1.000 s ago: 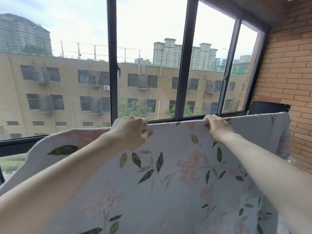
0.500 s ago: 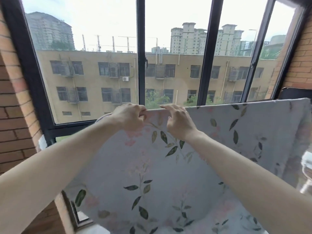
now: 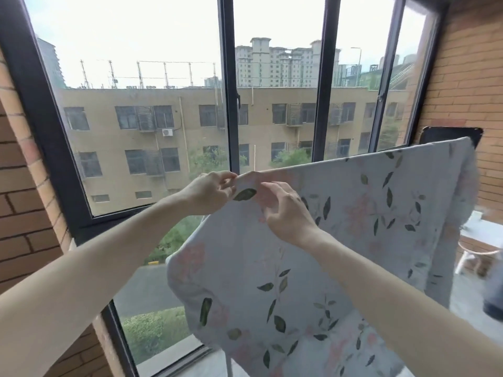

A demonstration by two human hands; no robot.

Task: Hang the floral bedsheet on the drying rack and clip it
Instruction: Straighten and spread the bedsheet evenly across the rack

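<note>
The bedsheet [image 3: 340,240] hangs in front of the window [image 3: 228,110], its top edge running from the middle up to the right, where it ends before a brick wall [image 3: 468,77]. Both hands meet at the sheet's upper left corner — the left hand [image 3: 209,191] at the very end, the right hand [image 3: 285,210] just beside it, against the near face. Another brick wall [image 3: 19,213] stands at the left — a stool [image 3: 473,257] sits behind the sheet, lower right

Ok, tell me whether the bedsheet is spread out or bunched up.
Spread. The floral bedsheet hangs flat from its top edge, which the left hand pinches.
</note>
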